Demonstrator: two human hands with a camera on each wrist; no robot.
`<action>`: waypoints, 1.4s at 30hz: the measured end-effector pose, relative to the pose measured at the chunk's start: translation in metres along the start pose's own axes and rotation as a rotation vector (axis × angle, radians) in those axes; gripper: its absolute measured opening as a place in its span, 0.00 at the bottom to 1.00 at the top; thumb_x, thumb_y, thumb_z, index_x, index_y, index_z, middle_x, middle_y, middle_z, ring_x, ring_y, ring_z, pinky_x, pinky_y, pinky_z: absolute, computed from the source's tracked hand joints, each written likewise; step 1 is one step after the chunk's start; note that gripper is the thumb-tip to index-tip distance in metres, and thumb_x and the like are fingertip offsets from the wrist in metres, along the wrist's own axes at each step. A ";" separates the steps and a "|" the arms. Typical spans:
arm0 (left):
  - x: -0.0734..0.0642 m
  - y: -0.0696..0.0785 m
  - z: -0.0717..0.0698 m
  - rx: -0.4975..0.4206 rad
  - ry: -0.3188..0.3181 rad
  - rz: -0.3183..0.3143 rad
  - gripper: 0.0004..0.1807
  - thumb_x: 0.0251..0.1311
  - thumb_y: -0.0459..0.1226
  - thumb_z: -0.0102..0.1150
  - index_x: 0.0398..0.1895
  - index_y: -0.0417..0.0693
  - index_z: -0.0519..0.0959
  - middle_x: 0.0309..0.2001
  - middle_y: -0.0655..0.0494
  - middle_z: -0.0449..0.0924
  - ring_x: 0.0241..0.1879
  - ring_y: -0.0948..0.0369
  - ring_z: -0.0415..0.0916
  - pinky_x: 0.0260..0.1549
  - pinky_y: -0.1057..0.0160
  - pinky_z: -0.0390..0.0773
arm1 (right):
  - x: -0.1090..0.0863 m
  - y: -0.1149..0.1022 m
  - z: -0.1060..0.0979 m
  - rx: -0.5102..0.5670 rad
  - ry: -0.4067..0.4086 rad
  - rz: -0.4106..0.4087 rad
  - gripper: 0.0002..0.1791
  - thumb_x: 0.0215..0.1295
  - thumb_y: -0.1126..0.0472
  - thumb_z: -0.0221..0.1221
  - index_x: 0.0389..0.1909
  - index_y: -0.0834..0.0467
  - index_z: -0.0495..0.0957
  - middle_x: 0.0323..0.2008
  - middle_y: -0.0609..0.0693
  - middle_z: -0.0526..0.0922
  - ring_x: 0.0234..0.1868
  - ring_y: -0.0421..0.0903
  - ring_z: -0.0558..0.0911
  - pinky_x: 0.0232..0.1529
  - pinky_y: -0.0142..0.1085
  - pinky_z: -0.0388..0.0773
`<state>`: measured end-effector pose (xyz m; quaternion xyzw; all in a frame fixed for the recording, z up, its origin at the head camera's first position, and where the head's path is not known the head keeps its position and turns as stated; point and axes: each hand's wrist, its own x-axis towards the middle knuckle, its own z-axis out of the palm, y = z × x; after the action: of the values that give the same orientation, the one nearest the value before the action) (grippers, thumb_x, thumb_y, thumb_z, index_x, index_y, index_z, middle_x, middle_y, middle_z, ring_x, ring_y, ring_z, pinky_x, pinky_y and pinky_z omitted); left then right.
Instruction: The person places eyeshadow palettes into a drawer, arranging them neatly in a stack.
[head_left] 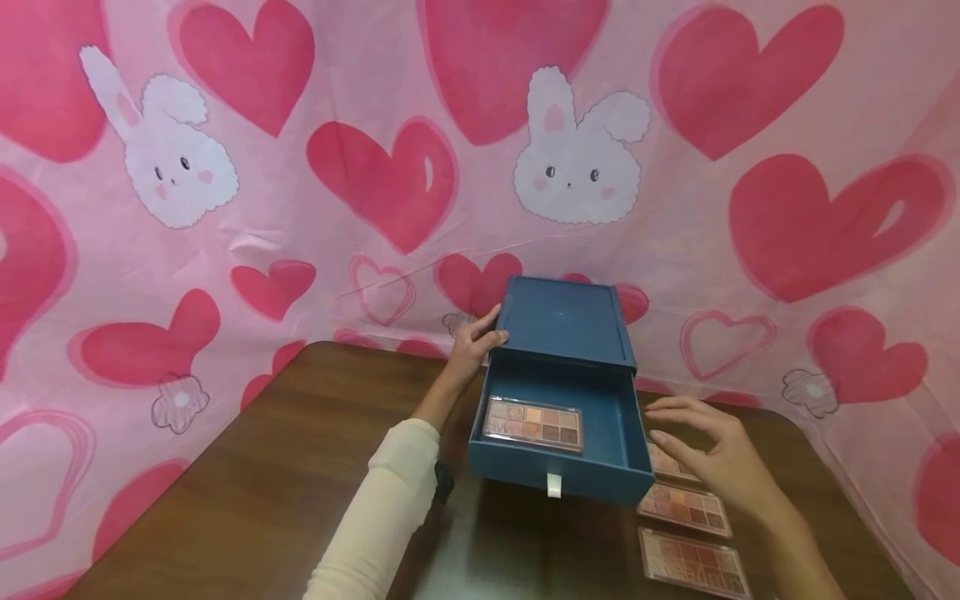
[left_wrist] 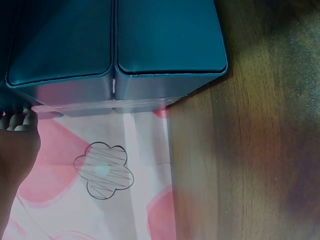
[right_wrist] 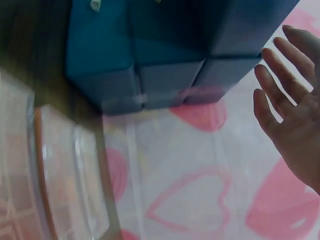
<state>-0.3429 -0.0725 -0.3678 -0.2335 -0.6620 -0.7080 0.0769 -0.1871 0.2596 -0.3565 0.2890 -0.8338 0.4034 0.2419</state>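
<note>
A blue stack of drawer units stands at the table's far side, its top drawer pulled out towards me. Inside that drawer, on the left, lies an eyeshadow palette with a clear lid. My left hand rests against the upper left side of the top unit, thumb near its front corner; its fingertips touch the blue casing in the left wrist view. Just right of the drawer, my right hand hovers with fingers spread and nothing in them. It partly covers the farthest palette on the table.
Two more palettes lie in a column nearer me, right of the drawer. A white pull tab hangs from the drawer front. Behind the brown wooden table hangs a pink cloth with hearts and rabbits.
</note>
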 end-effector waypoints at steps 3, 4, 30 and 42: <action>0.000 -0.001 0.001 -0.003 0.010 0.007 0.37 0.60 0.36 0.53 0.76 0.38 0.63 0.68 0.29 0.71 0.55 0.57 0.78 0.59 0.65 0.77 | -0.010 0.014 -0.006 -0.044 -0.018 0.053 0.18 0.58 0.75 0.67 0.48 0.58 0.86 0.46 0.37 0.84 0.51 0.24 0.77 0.51 0.14 0.72; 0.000 -0.001 0.001 -0.007 0.013 0.008 0.37 0.60 0.36 0.53 0.76 0.38 0.63 0.67 0.28 0.72 0.53 0.59 0.79 0.58 0.67 0.77 | -0.014 0.020 -0.008 -0.060 -0.026 0.077 0.17 0.59 0.73 0.67 0.48 0.57 0.86 0.46 0.33 0.83 0.51 0.22 0.77 0.50 0.14 0.71; 0.003 -0.001 0.003 -0.020 0.036 0.007 0.37 0.59 0.37 0.54 0.75 0.38 0.65 0.65 0.28 0.74 0.46 0.69 0.78 0.51 0.73 0.78 | -0.057 0.148 -0.041 0.024 -0.248 0.580 0.34 0.63 0.62 0.67 0.65 0.75 0.70 0.50 0.32 0.85 0.46 0.18 0.76 0.43 0.22 0.76; 0.002 -0.003 -0.001 0.007 0.024 0.016 0.35 0.61 0.35 0.53 0.75 0.38 0.65 0.60 0.25 0.77 0.45 0.70 0.79 0.52 0.73 0.77 | -0.058 0.162 -0.030 -0.095 -0.412 0.560 0.40 0.59 0.59 0.70 0.68 0.74 0.67 0.61 0.80 0.72 0.63 0.80 0.68 0.53 0.74 0.67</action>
<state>-0.3462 -0.0728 -0.3692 -0.2300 -0.6616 -0.7079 0.0913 -0.2495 0.3828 -0.4631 0.1130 -0.9299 0.3478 -0.0382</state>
